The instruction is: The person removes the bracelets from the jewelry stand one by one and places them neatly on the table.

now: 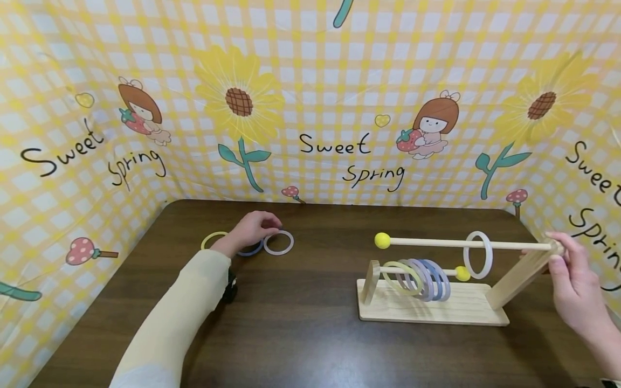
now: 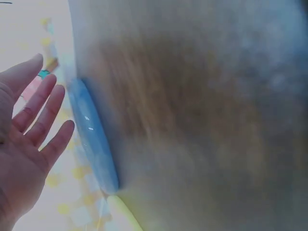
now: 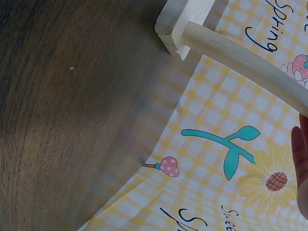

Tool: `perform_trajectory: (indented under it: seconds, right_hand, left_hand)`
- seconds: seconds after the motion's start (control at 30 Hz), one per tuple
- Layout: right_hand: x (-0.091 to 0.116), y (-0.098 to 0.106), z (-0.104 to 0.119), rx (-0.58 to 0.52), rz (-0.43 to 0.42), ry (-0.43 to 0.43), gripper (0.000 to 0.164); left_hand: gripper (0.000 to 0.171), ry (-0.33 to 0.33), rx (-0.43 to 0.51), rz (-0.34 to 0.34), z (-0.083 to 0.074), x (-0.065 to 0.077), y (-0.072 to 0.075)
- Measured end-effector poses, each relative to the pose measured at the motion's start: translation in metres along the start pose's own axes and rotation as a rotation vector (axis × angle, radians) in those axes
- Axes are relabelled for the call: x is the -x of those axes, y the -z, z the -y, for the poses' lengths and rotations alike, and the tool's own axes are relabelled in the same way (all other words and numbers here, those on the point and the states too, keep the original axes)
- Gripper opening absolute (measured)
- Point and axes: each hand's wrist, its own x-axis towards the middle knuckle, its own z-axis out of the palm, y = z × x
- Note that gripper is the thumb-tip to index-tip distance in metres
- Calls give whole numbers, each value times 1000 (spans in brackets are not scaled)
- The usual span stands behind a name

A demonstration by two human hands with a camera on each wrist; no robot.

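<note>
On my feed, the left hand has its fingers loosely spread, gripping nothing, near a yellow ring, a blue ring and a pale ring on the brown table. I have the right hand curled round the slanted post of the wooden ring stand; 1 white ring hangs on its upper dowel.

A pale ring, blue ring and yellow ring lie flat near our left hand; our right hand grips the upright wooden stand.
</note>
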Motion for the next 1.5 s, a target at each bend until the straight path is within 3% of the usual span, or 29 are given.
perform_trajectory:
  seconds: [0.27,0.5,0.77,1.07,1.27,1.5]
  right_hand:
    - [-2,0,2,-3,4,-6,35]
    - [-1,0,1,5,-5,2,34]
    - [-1,0,0,7,-5,-6,34]
    - [-1,1,-1,28,6,18,35]
    - [0,1,-2,29,4,19,34]
    - [0,1,-1,18,4,15,35]
  left_hand:
    - [18,-111,126,-152,-23,14,2]
    - [15,-165,271,-196,-64,28,-8]
    - [13,-200,392,-127,-114,47,-26]
    - [16,-270,471,-48,-153,65,-43]
    - [21,-292,529,26,-177,71,-50]
    - [22,-363,599,88,-204,72,-54]
